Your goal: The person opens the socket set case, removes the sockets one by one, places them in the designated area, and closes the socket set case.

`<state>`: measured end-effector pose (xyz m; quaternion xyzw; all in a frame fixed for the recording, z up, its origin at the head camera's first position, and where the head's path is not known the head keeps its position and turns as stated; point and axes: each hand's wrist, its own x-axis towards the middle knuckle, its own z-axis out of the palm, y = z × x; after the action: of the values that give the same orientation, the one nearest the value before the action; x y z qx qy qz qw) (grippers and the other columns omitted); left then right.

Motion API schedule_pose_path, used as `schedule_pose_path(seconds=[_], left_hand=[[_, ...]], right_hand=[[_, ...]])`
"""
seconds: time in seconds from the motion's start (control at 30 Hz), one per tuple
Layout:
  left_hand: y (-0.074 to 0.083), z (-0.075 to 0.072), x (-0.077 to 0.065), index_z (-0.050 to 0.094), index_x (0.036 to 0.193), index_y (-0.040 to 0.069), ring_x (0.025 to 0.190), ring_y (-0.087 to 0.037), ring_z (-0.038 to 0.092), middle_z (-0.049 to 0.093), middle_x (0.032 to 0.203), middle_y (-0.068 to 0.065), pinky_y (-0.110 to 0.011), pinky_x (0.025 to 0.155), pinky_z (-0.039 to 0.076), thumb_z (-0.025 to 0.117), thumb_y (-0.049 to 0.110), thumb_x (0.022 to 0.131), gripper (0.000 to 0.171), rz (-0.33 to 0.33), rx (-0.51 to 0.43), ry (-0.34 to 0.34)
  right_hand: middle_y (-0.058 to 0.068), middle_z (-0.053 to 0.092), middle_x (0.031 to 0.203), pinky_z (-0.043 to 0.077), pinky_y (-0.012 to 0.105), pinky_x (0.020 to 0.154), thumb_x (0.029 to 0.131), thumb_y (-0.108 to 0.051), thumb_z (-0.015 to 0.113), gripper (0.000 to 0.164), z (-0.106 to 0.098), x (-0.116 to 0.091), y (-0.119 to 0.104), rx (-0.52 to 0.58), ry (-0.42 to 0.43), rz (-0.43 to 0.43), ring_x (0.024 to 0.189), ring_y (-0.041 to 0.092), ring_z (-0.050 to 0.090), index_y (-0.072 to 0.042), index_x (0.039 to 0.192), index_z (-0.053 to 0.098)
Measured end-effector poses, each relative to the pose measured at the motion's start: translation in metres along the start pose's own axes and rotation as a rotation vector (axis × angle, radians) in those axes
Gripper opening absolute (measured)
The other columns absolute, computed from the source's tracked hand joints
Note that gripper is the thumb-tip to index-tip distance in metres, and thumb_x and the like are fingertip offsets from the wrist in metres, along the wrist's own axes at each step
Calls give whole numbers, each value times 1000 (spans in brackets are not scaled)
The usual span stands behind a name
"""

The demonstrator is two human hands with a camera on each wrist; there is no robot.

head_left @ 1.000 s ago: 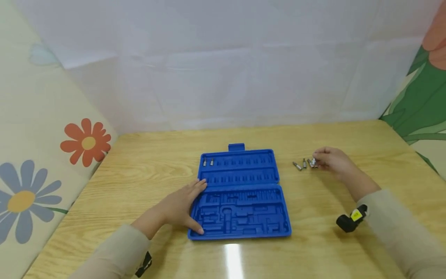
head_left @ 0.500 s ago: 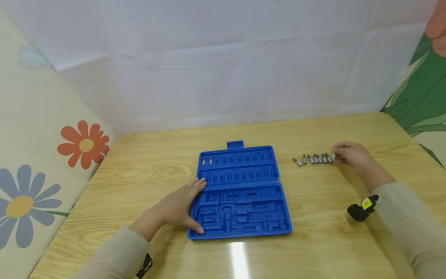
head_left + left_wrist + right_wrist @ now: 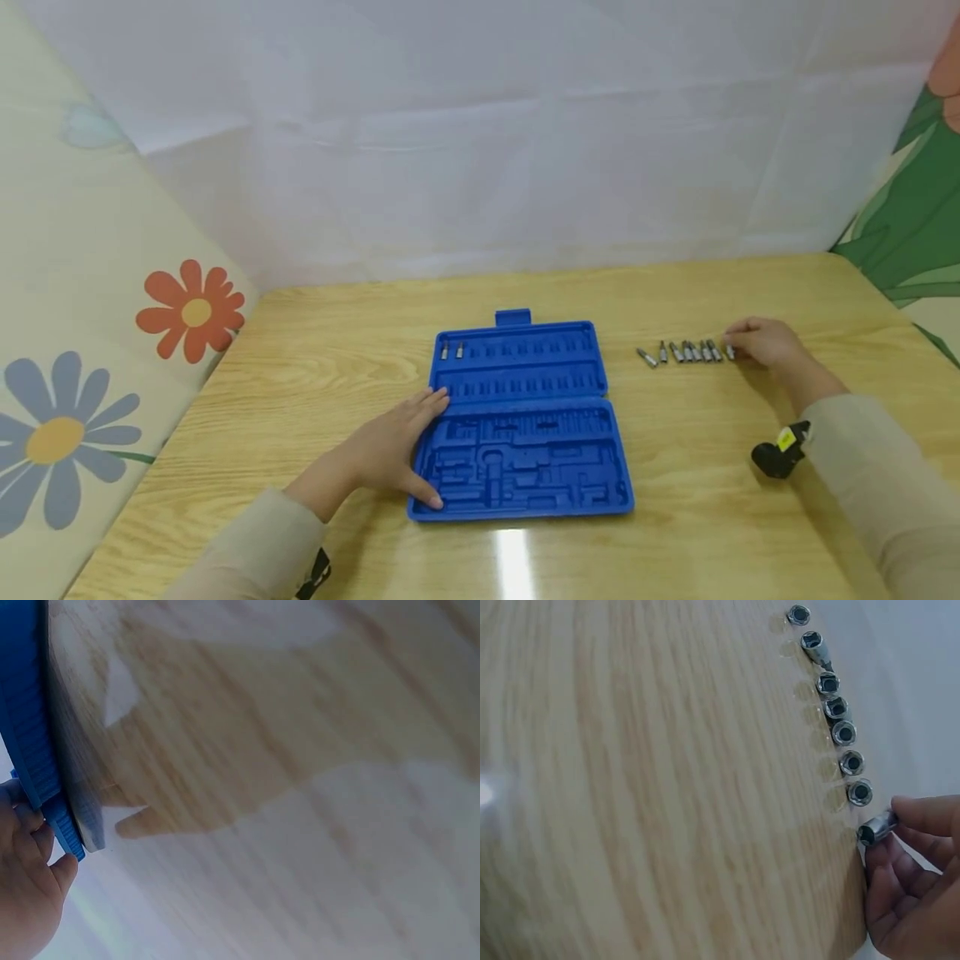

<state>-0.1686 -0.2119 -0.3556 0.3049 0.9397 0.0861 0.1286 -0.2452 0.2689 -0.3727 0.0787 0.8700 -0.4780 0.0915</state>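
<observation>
An open blue plastic case [image 3: 525,398] lies flat on the table, with two metal bit sockets [image 3: 460,351] in its far row at the left. My left hand [image 3: 390,446] rests on the case's left side, fingers near the hinge and thumb on the near corner. In the left wrist view, that hand [image 3: 30,877] touches the blue case edge [image 3: 34,742]. My right hand [image 3: 768,344] pinches a bit socket [image 3: 877,827] between thumb and fingers, at the right end of a row of several bit sockets [image 3: 690,352] on the table.
The wooden table [image 3: 337,350] carries the case at its middle and the loose row to the case's right. A white cloth [image 3: 450,167] hangs behind the table. Flower-printed cloth [image 3: 67,250] stands at the left, with more at the right.
My right hand has moved right along the row to its right end, uncovering several bit sockets. My left hand stays on the case. The head view has shifted slightly.
</observation>
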Motion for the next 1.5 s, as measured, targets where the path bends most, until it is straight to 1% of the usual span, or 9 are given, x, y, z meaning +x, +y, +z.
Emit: schedule_pose_path(seconds=[0.13,0.3,0.57,0.83,1.07,1.2,1.37,1.43,1.5], left_hand=[[0,2,1,18,137,2,128,-30,10,14,142,-11,-45,99,19,56,76,47,122,1,0,-3],[1,2,1,18,137,3,128,-30,10,14,142,-11,-45,99,19,55,77,46,123,1,9,-5],[2,0,1,18,137,3,128,-31,10,13,142,-12,-46,99,18,56,76,46,123,-12,3,-8],[0,-3,0,18,137,3,128,-30,10,13,142,-11,-45,99,18,56,77,46,123,-14,7,-2],[1,-3,2,17,137,4,128,-30,9,12,142,-11,-46,99,18,56,77,47,123,-13,6,-10],[1,-3,3,17,138,4,128,-30,9,12,142,-10,-46,99,19,55,77,46,123,-16,7,-17],[1,-2,3,17,137,3,128,-31,9,12,142,-10,-47,99,19,56,76,47,123,-13,-3,-20],[0,-2,3,17,137,3,128,-31,9,12,142,-10,-47,99,19,56,76,47,122,-14,-4,-18],[0,-1,3,17,137,3,128,-31,9,12,142,-10,-47,99,20,57,76,47,122,-15,-6,-18]], right_hand=[[3,52,82,43,21,61,86,-14,48,32,2,-1,1,-37,28,0,70,9,47,13,103,48],[4,52,75,39,25,59,83,-16,51,31,4,-2,-1,-116,66,8,70,16,45,12,96,51],[4,53,70,38,26,57,78,-18,58,27,1,3,-3,-140,95,47,68,20,45,8,82,58],[1,54,69,38,24,57,76,-16,58,33,2,4,-7,-95,109,72,68,18,46,13,93,56],[-5,53,62,39,19,51,76,-15,58,33,1,5,-5,-79,118,98,60,11,46,13,93,56],[-6,52,59,39,17,49,75,-14,58,32,1,4,-3,-60,123,94,57,8,47,13,93,57],[-9,52,57,43,19,52,77,-12,56,20,2,0,-3,50,120,84,55,4,48,6,87,58],[-12,52,58,44,18,55,81,-14,53,24,2,-1,-4,103,118,99,56,2,49,6,93,56],[-14,52,59,44,17,57,84,-17,49,31,2,-2,-6,140,125,119,57,0,50,9,102,52]])
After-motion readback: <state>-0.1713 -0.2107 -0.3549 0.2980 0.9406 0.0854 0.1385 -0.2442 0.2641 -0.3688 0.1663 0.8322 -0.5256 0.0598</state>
